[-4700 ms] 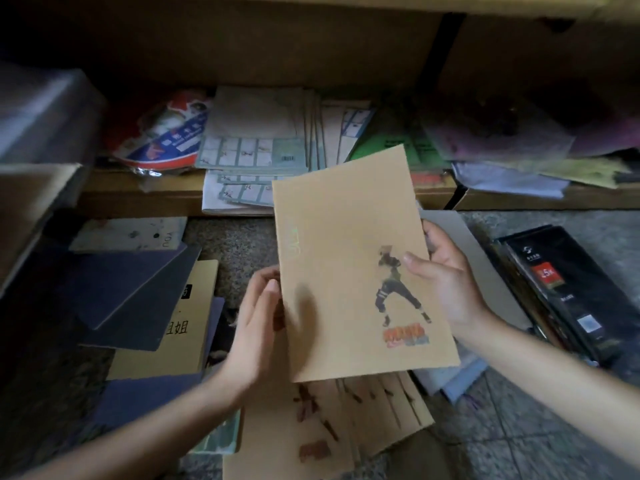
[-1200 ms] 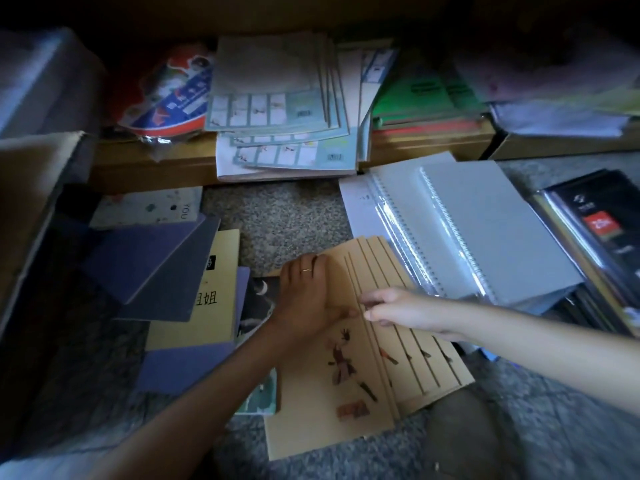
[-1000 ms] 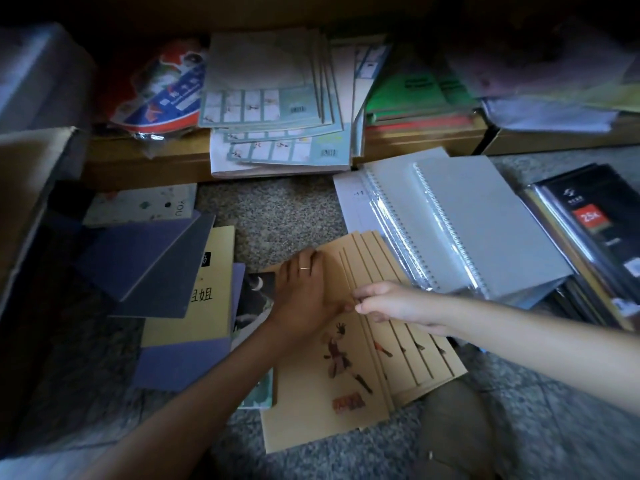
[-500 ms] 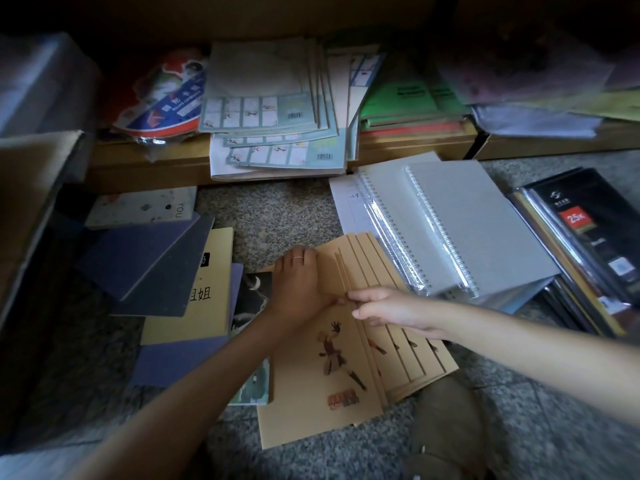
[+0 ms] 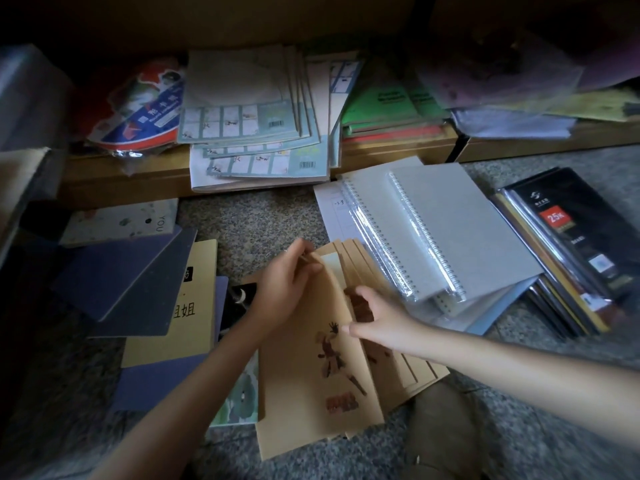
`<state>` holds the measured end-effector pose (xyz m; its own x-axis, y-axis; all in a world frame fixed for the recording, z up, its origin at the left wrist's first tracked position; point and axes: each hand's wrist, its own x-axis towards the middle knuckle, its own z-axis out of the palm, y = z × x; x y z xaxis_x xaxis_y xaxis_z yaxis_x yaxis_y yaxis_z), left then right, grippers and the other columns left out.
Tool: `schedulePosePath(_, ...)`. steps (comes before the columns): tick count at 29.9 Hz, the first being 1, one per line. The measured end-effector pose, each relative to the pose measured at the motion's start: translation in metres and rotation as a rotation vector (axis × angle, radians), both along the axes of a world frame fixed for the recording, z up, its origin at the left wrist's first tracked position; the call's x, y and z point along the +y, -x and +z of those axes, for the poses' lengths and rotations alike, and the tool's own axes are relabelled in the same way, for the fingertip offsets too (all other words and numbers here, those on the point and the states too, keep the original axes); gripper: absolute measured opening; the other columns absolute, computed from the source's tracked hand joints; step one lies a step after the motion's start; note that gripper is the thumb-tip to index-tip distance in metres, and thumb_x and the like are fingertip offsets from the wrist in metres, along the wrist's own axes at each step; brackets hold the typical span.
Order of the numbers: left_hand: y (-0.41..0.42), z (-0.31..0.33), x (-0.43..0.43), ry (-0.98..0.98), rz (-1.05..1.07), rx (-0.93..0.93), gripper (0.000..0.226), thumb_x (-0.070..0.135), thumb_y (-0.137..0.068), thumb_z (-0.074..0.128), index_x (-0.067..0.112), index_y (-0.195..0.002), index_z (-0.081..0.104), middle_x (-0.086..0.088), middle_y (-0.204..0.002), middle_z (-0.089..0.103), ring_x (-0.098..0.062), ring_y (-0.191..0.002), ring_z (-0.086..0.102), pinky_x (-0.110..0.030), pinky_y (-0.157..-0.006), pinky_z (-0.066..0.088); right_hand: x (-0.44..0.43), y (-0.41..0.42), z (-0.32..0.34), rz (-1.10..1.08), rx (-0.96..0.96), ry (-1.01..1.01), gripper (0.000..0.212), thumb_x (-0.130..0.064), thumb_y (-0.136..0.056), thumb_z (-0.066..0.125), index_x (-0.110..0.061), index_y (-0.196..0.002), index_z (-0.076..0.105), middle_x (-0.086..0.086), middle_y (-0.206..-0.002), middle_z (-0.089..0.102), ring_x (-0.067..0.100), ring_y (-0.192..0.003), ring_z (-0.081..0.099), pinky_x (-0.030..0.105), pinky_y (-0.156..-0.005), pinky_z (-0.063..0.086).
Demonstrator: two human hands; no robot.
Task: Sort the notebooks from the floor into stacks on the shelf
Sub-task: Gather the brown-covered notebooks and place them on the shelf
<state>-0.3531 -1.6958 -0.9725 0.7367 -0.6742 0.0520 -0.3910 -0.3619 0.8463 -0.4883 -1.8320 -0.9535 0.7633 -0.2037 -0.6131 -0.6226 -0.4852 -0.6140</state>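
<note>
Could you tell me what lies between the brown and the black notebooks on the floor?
Grey spiral notebooks in clear wrap lie between them, as the head view shows.

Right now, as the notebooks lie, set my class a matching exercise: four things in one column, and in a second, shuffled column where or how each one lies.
Column one
1 kraft notebooks
2 grey spiral notebooks
3 green notebooks
4 black pack

Column two
A on the shelf
B far right on the floor, red label
C fanned out, gripped by the left hand and the right hand
D on the floor beside the fanned ones, in clear wrap

Pairs: 1-C, 2-D, 3-A, 4-B
</note>
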Motion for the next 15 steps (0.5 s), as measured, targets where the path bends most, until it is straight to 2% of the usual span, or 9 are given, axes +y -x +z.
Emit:
schedulePosePath(3,-0.004,0.019,0.001,0.093,-0.016,0.036,0.011,0.011,-0.090,0.057,0.017,-0.094,0.049,0.012,-0.079,0.053,0.001,-0.071,0.048,-0.018,-0.063,0.035,-0.008,0.000,0.006,-0.147,-0.011,-0.050,0.094,-0.041,-0.079,0.071,-0.018,-0.148,0.013,0.001,-0.151,0.025,0.018,-0.138,0.026,0.025,-0.106,0.023)
schedulePosePath(7,-0.007,0.036,0.001,0.146,0.008,0.055,0.012,0.010,-0.090,0.058,0.017,-0.095,0.049,0.013,-0.083,0.053,0.006,-0.077,0.048,-0.009,-0.066,0.035,-0.018,-0.002,0.001,-0.261,0.000,-0.219,0.112,-0.070,-0.047,0.076,-0.025,-0.140,0.034,-0.007,-0.142,0.045,0.015,-0.128,0.044,0.037,-0.109,0.035)
schedulePosePath(9,-0.008,0.044,-0.001,0.179,0.051,0.020,0.013,0.015,-0.088,0.060,0.019,-0.094,0.048,0.013,-0.084,0.054,0.008,-0.077,0.049,-0.007,-0.067,0.035,-0.020,0.000,0.004,-0.198,0.024,-0.228,0.122,-0.079,-0.040,0.072,-0.020,-0.141,0.035,-0.004,-0.143,0.045,0.015,-0.128,0.045,0.040,-0.108,0.036)
schedulePosePath(10,-0.008,0.049,-0.002,0.196,0.068,0.000,0.013,0.019,-0.086,0.059,0.019,-0.093,0.048,0.012,-0.083,0.054,0.007,-0.075,0.048,-0.008,-0.066,0.035,-0.020,0.000,0.006,-0.132,0.027,-0.191,0.115,-0.078,-0.048,0.070,-0.018,-0.140,0.035,-0.004,-0.145,0.042,0.013,-0.129,0.043,0.039,-0.109,0.035)
schedulePosePath(12,-0.010,0.059,-0.005,0.204,0.075,-0.057,0.014,0.022,-0.083,0.059,0.021,-0.092,0.048,0.012,-0.081,0.054,0.005,-0.073,0.048,-0.008,-0.063,0.035,-0.016,-0.001,0.013,-0.030,-0.032,-0.156,0.082,-0.062,-0.074,0.062,-0.017,-0.138,0.036,-0.007,-0.150,0.031,0.006,-0.131,0.037,0.037,-0.112,0.030)
schedulePosePath(13,-0.011,0.065,-0.007,0.198,0.070,-0.091,0.015,0.022,-0.082,0.060,0.022,-0.091,0.048,0.012,-0.080,0.054,0.005,-0.072,0.048,-0.008,-0.062,0.035,-0.014,-0.001,0.015,-0.023,-0.088,-0.157,0.075,-0.058,-0.079,0.056,-0.018,-0.138,0.035,-0.007,-0.151,0.025,0.004,-0.132,0.034,0.038,-0.114,0.027)
schedulePosePath(15,-0.013,0.075,-0.011,0.205,0.089,-0.145,0.018,0.022,-0.080,0.061,0.023,-0.093,0.049,0.013,-0.083,0.054,0.005,-0.076,0.049,-0.008,-0.064,0.036,-0.009,-0.004,0.017,-0.079,-0.207,-0.143,0.070,-0.056,-0.079,0.053,-0.021,-0.138,0.037,-0.002,-0.149,0.037,0.009,-0.134,0.038,0.043,-0.113,0.030)
